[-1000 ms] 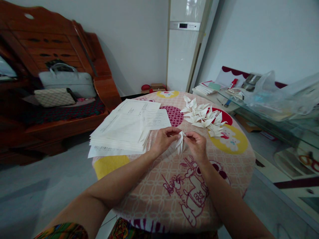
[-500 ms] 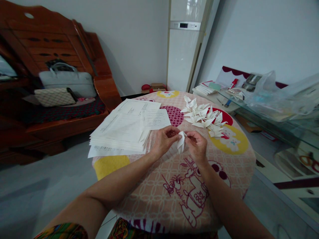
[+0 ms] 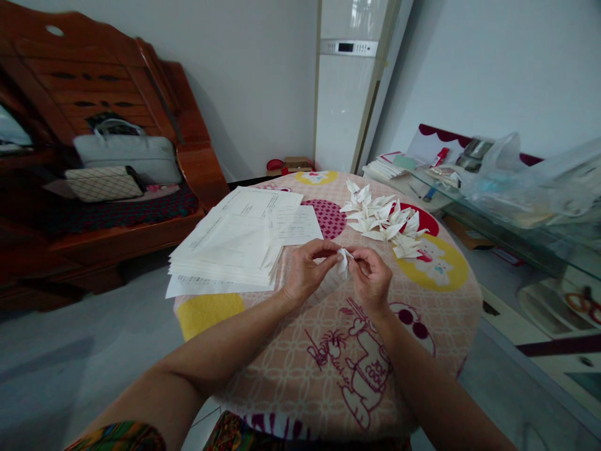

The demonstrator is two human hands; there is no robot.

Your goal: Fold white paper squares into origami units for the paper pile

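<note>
A small folded white paper (image 3: 344,263) is pinched between my two hands above the round table. My left hand (image 3: 307,266) grips its left side between thumb and fingertips. On the other side, my right hand (image 3: 372,275) closes its thumb and fingers on the paper's right edge. Part of the folded shape is covered by my fingers. Several folded paper cranes (image 3: 382,216) lie in a cluster beyond my right hand. A stack of printed paper sheets (image 3: 225,244) rests to the left of my left hand.
A patterned cloth (image 3: 291,363) covers the round table. Right of it stands a glass-topped cabinet (image 3: 521,232) bearing a plastic bag (image 3: 507,172) and papers. At the left is a wooden bench (image 3: 188,150) with a grey bag (image 3: 131,156) on it.
The folded paper has turned between my fingers, and less of it shows below them. My right hand has shifted and tilted slightly. The cranes and the stack stay where they were.
</note>
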